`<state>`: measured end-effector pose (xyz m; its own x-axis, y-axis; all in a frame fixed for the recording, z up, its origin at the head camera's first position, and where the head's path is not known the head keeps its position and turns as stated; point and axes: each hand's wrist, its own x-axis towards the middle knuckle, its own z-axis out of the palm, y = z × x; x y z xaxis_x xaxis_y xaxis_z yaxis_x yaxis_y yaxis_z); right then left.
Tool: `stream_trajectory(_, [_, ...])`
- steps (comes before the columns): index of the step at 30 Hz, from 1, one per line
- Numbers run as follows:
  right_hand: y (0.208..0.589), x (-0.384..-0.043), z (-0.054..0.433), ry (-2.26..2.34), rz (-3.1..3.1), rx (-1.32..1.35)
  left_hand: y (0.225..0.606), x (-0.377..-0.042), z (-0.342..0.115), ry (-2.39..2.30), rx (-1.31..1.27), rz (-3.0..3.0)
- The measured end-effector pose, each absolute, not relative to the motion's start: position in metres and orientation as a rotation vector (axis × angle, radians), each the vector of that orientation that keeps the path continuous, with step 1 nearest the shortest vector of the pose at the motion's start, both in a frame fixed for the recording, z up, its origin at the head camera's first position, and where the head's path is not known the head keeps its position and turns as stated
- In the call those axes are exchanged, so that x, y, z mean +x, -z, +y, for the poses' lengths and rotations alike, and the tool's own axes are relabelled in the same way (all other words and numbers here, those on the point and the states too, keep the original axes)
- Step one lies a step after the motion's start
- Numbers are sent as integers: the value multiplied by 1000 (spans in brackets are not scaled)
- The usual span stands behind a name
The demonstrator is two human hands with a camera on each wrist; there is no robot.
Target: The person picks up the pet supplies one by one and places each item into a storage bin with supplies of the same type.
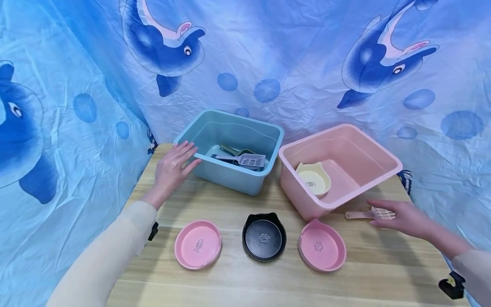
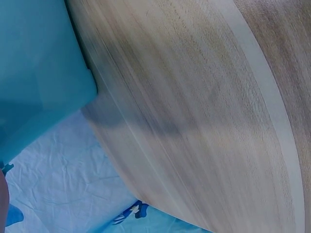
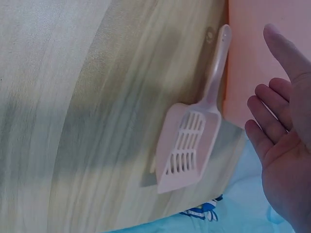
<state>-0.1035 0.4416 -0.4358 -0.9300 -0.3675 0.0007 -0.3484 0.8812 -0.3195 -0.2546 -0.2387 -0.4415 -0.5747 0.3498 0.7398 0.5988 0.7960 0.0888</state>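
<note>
My left hand (image 1: 171,167) is at the front left corner of a blue plastic bin (image 1: 226,177), its straight fingers overlapping the rim. Inside that bin lie a lilac slotted litter scoop (image 1: 251,160) and a green-handled one (image 1: 234,150). On the right, my right hand (image 1: 408,217) hovers over a pale pink litter scoop (image 3: 187,145), fingers loosely extended and apart from it in the right wrist view. This scoop lies on the table beside a pink bin (image 1: 368,170). A cream cat-eared bowl (image 1: 316,179) sits in the pink bin.
Along the front of the wooden table (image 1: 230,290) stand a round pink bowl (image 1: 197,244), a black cat-eared bowl (image 1: 264,237) and another pink bowl (image 1: 322,246) with a pointed rim. Blue dolphin-print cloth (image 1: 245,51) hangs behind both bins.
</note>
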Motion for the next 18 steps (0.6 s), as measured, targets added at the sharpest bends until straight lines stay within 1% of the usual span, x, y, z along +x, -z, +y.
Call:
stream_trajectory(6, [454,-112,439,485,3010,-670,440,-255,-239,435,-694,-2260])
stream_trajectory(18, [470,-126,432,585,2963,-675,440,-254,-239,428,-700,-2242])
